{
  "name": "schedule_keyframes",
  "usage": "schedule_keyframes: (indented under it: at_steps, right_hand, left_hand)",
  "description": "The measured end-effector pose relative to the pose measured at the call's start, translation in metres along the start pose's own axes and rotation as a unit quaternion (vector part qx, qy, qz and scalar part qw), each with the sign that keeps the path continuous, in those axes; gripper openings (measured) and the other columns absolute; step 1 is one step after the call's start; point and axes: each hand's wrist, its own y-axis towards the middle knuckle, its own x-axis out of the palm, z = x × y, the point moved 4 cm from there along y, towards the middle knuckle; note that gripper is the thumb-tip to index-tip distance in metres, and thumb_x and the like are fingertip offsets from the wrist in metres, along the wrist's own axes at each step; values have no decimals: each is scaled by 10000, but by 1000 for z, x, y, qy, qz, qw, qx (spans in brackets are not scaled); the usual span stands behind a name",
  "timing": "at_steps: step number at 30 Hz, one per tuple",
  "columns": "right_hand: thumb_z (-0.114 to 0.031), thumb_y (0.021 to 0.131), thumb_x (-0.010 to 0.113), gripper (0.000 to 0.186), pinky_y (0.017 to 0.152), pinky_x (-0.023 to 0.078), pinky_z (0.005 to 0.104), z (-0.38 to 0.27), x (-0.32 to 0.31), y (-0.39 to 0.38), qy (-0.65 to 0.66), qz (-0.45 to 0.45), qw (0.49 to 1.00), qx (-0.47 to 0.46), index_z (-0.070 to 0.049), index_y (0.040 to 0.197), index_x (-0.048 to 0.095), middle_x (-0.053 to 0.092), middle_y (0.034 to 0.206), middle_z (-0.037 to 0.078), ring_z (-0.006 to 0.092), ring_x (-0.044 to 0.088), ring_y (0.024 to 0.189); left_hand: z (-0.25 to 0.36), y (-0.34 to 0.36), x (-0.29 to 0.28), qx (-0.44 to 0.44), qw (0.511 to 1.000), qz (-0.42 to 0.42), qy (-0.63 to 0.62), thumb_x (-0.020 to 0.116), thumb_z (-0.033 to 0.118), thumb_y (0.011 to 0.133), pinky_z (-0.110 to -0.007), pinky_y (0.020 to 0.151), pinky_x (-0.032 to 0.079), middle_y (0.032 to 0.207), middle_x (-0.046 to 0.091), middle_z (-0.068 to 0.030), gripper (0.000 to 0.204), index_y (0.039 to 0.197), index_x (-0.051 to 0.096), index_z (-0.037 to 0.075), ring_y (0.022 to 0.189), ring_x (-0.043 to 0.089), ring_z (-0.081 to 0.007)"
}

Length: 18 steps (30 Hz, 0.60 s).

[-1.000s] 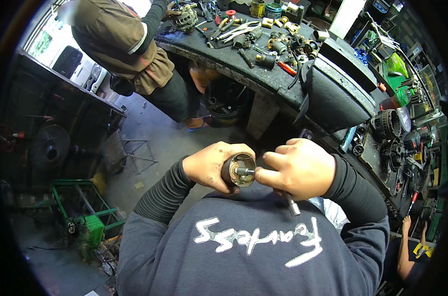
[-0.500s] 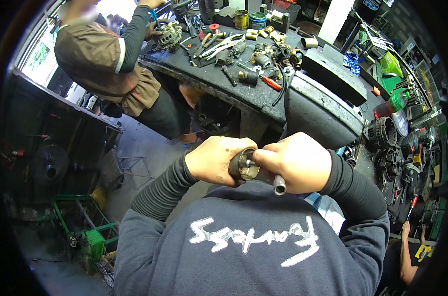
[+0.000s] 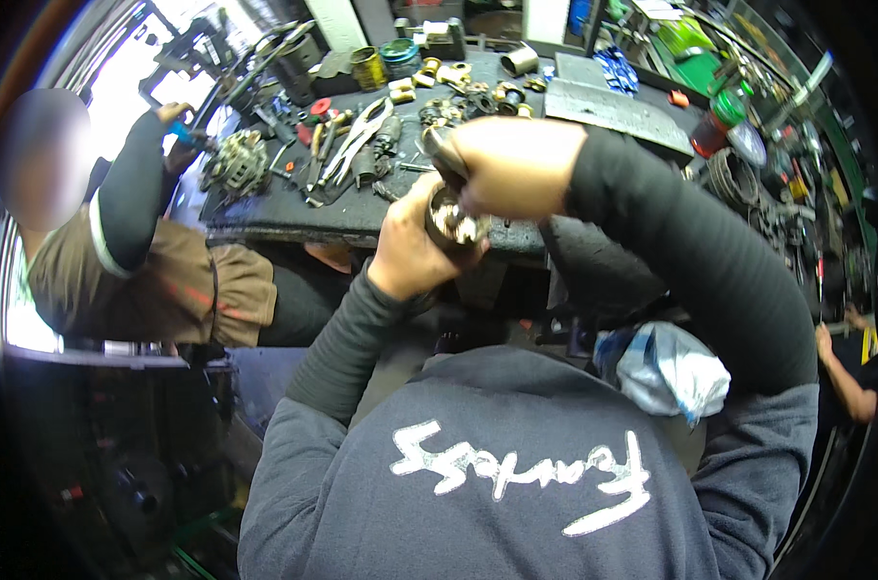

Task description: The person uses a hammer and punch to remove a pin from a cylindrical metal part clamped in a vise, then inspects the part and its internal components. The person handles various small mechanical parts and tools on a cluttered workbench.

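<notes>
My left hand [image 3: 410,242] is wrapped around a short dark metal cylinder [image 3: 442,232], its open end turned up toward me. Bright metal shows inside the cylinder, though blur hides its details. Directly above the opening, my right hand [image 3: 521,166] is closed on a grey metal socket wrench [image 3: 446,159], smeared by motion. One end of the wrench sticks out past my fingers on the left. My right fingertips are at the cylinder's rim; whether the wrench reaches into it I cannot tell.
Beyond my hands, a black workbench [image 3: 294,215] carries pliers [image 3: 366,135], loose metal parts and tins. At left, a co-worker [image 3: 139,280] handles an alternator [image 3: 236,164]. A blue-white plastic bag [image 3: 671,367] lies by my right arm; a red-filled jar [image 3: 717,124] stands at far right.
Both hands have moved forward and up, toward the bench, with the cylinder and wrench. My right hand has turned, so the wrench's free end now points away to the left. The view has shifted too.
</notes>
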Motion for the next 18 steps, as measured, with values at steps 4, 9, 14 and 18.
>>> schedule_keyframes:
  at_steps: [4, 9, 14, 18]
  right_hand:
    - [-222, 738, 648, 275, 577, 534, 336, 33, -15, 58, -79, -28, 992, 99, 19, 865, 690, 668, 739, 151, 236, 662, 625]
    - [-282, 738, 694, 327, 614, 534, 337, 54, -25, 88, -109, 8, 979, 170, 15, 872, 668, 666, 777, 145, 249, 660, 683]
    - [-327, 734, 700, 384, 757, 513, 373, 45, -43, 91, -200, 122, 959, 158, 0, 927, 645, 659, 864, 180, 329, 650, 839]
    - [-329, 753, 689, 381, 772, 509, 378, 43, -51, 90, -212, 127, 953, 177, -2, 940, 636, 650, 906, 186, 322, 645, 867]
  left_hand:
    - [-59, 35, 8, -93, 976, -99, -173, 825, 147, 588, -314, 856, 464, 985, 616, -72, 589, 1090, 535, 41, 911, 589, -180]
    - [-97, 49, 15, -195, 866, -205, -413, 793, 68, 631, -322, 808, 496, 940, 616, -50, 517, 1078, 537, 33, 867, 610, -150]
    - [-89, 56, 10, -243, 759, -235, -556, 746, 15, 669, -328, 733, 530, 900, 624, -101, 508, 1115, 503, 19, 781, 644, -188]
    - [-87, 65, 8, -233, 763, -258, -544, 734, 135, 658, -389, 758, 532, 919, 624, -146, 586, 1163, 466, 9, 802, 646, -257]
